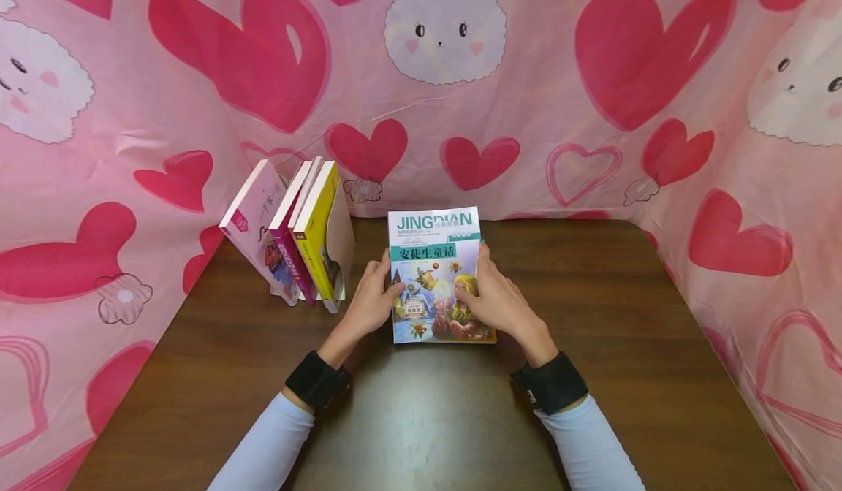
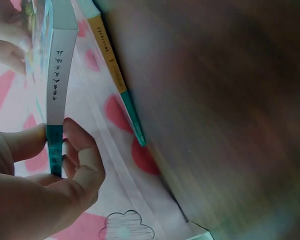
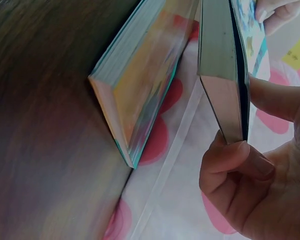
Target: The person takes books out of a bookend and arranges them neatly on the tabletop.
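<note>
Both hands hold a paperback storybook [image 1: 427, 275] by its long sides, its illustrated cover facing up. My left hand [image 1: 375, 297] grips the left side, with the thumb over the cover. On the opposite side my right hand [image 1: 503, 301] grips the book, thumb also on the cover. The left wrist view shows its white and teal spine [image 2: 56, 100] between thumb and fingers. A second book [image 2: 110, 60] with an orange and teal spine lies on the table beneath, apart from the held one. The right wrist view shows that lower book's pages [image 3: 127, 55].
Left of the hands, several books stand upright on the wooden table [image 1: 625, 345]: a pink one [image 1: 256, 228], a purple one [image 1: 289, 257] and a yellow one [image 1: 316, 235]. A pale bookend [image 1: 340, 221] stands against their right side. Pink heart-patterned cloth [image 1: 546, 96] hangs around the table.
</note>
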